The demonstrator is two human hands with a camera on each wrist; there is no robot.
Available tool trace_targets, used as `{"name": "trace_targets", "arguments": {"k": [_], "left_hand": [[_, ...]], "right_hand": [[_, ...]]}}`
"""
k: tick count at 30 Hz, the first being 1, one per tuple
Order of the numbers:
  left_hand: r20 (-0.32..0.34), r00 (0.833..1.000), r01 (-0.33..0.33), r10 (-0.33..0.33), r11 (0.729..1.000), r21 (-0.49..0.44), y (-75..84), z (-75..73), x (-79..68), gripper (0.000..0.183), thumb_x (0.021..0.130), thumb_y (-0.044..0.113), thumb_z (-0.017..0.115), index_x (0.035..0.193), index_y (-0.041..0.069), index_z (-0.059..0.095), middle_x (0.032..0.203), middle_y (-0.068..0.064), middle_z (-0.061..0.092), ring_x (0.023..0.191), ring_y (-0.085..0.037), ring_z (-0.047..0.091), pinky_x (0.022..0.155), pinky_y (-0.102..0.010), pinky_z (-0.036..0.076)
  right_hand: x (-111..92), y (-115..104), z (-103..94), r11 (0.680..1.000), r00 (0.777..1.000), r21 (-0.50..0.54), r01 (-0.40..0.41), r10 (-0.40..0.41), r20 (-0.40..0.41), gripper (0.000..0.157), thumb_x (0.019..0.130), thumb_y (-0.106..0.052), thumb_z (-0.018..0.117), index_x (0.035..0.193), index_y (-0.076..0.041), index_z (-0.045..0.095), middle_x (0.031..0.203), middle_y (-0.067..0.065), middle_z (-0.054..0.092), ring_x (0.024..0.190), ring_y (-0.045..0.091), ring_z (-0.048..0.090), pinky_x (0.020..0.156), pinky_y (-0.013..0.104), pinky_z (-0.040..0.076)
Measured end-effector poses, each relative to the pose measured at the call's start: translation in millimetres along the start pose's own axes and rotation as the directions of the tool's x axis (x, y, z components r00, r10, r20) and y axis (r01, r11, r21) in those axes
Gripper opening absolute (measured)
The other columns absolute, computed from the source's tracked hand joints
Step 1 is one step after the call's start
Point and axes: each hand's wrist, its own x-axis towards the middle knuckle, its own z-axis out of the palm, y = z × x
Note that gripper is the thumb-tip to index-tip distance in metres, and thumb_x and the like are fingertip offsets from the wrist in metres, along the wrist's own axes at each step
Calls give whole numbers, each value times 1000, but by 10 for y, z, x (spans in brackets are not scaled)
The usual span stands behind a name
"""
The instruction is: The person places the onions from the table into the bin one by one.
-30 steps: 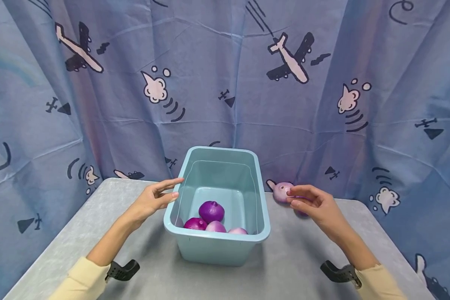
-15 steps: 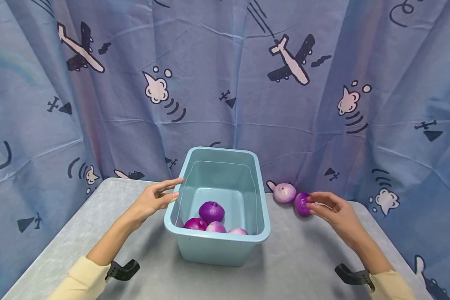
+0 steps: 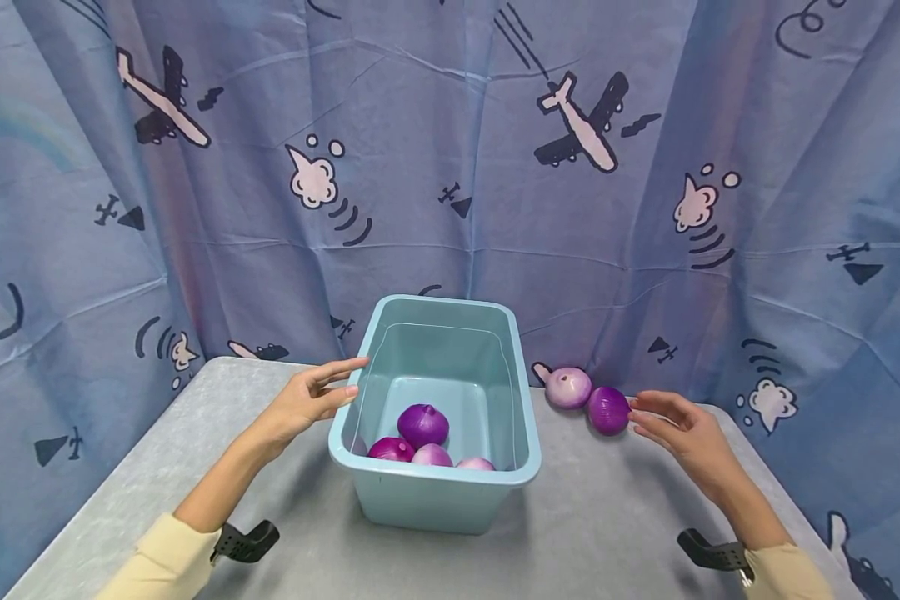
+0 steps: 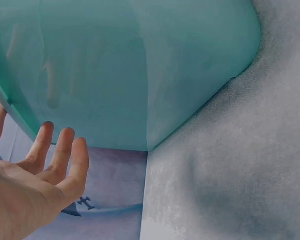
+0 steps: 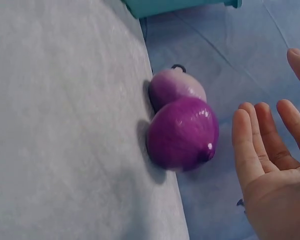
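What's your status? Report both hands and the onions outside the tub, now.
Left hand at tub rim. Right hand beside dark purple onion, not holding it, nothing seen between. Paler onion next to it, also on table.

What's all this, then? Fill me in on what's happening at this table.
A person is at a table with a blue tub and some onions. Four of them show inside the tub, and the left hand touches its rim. The right hand holds nothing and is beside a dark purple onion, which sits on the table next to a paler onion.
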Motion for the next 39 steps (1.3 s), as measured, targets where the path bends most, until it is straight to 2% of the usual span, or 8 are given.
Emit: {"name": "trace_targets", "arguments": {"k": [4,11,16,20,23,27,33,39], "left_hand": [[-2,1000,1,-1,1000,7,-9,-3,0,51,99,26,69,147,12,56,149,-20,46,128,-33,52,95,-45,48],[2,1000,-3,3,1000,-3,-12,0,-1,52,99,25,69,147,11,56,148,-21,47,125,-31,54,94,-44,49],[3,1000,-3,3,1000,-7,-16,0,-2,51,100,25,68,147,11,56,148,-21,47,124,-31,56,93,-43,50],[5,1000,-9,9,1000,-8,-17,0,1,51,100,25,68,147,11,56,148,-21,47,123,-31,55,92,-41,50],[8,1000,-10,10,1000,-9,-16,0,3,51,100,24,68,147,11,56,148,-20,47,124,-32,55,92,-41,50],[8,1000,-11,11,1000,-10,-15,-1,4,50,100,24,68,147,11,56,149,-20,47,126,-33,53,92,-42,50],[6,1000,-10,10,1000,-15,-15,0,5,50,100,24,68,147,11,56,149,-20,47,123,-31,56,91,-40,51],[7,1000,-17,17,999,-28,-23,-2,7,50,100,23,68,147,10,56,148,-21,47,122,-30,56,88,-37,52]], "right_hand": [[0,76,-42,1000,1000,12,-1,1,-17,37,99,-13,69,132,-1,56,123,7,64,104,9,68,84,26,54],[46,231,-96,1000,997,-20,-23,21,-76,50,98,-15,72,137,6,49,121,-3,61,103,2,64,85,25,54],[95,322,-71,991,994,-126,-50,37,-103,60,98,-22,72,144,5,43,138,21,51,102,-4,59,84,20,52],[132,367,-49,978,991,-176,-107,90,-104,71,99,-28,70,151,4,34,149,30,39,121,17,55,84,15,47],[165,387,-31,971,985,-179,-159,143,-100,80,99,-32,70,156,3,27,154,29,32,136,41,41,99,31,47],[219,421,3,965,977,-163,-204,189,-102,90,97,-34,73,160,1,19,159,31,23,142,50,28,108,60,32],[298,514,37,962,974,-165,-219,205,-97,96,95,-31,76,161,0,13,159,34,18,142,53,26,107,62,31],[360,590,79,963,975,-160,-215,203,-90,96,93,-29,78,160,0,16,158,35,21,142,53,27,108,61,30]]}}
